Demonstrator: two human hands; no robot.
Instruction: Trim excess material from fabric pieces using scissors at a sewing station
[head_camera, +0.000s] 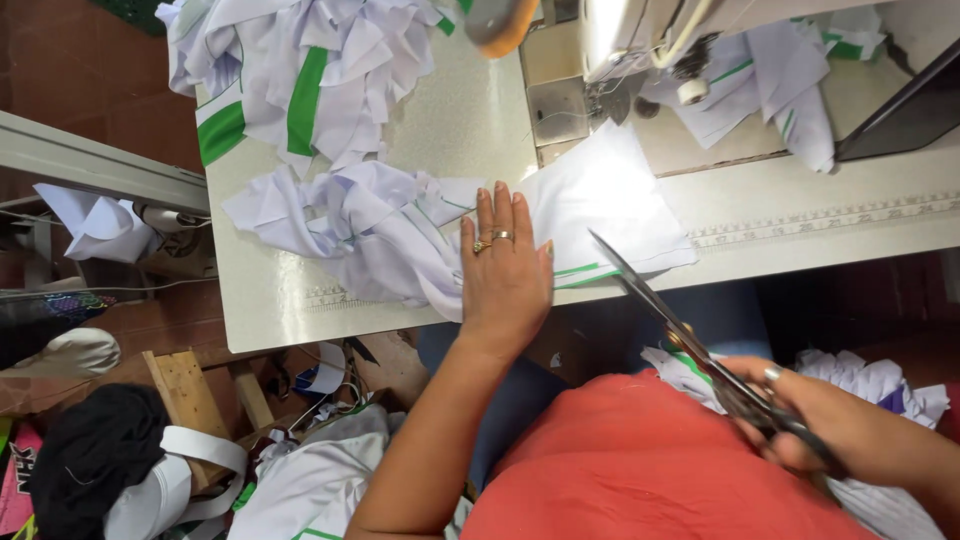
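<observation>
Head view, looking down over a pale sewing table (300, 320): the left hand (505, 275) lies flat and spread, fingers together and pointing away, pressing on a white fabric piece (610, 205) whose near edge carries a thin green stripe and sits at the table's front edge. The right hand (830, 425) is closed around the handles of a pair of scissors (680, 325), blades parted a little, tips reaching up to the cloth's near edge just beside the left hand. The cloth looks thin, light and limp; I judge it would slide and bunch on the smooth tabletop unless held down flat, so a palm pressed close to the cutting line suits it better than a pinch. To the left, touching the hand's side, lies a crumpled heap of white pieces (350, 225), with a bigger white and green pile (300, 75) farther back. A sewing machine (620, 40) stands behind the cloth, and a measuring strip (830, 215) runs along the table on the right.
</observation>
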